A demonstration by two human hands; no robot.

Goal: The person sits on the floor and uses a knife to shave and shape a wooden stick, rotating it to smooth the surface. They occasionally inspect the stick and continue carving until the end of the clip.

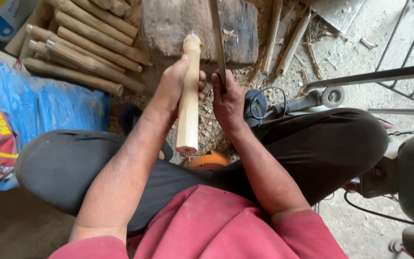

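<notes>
Gripping peg [188, 96] in left hand [176, 86], clenching blade [218, 43] in right hand [227, 98]; risking a slip toward left fingers [201, 86], being so close.

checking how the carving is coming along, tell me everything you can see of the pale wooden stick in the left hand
The pale wooden stick is a light, freshly shaved length of wood, smooth and bark-free. It flares wider toward its flat-cut near end and narrows to a rounded far tip that rests against the dark wooden chopping block. It is held nearly upright in view, slightly tilted. The left hand wraps around its upper middle. The right hand beside it grips a long flat metal blade. Wood chips lie below.
</notes>
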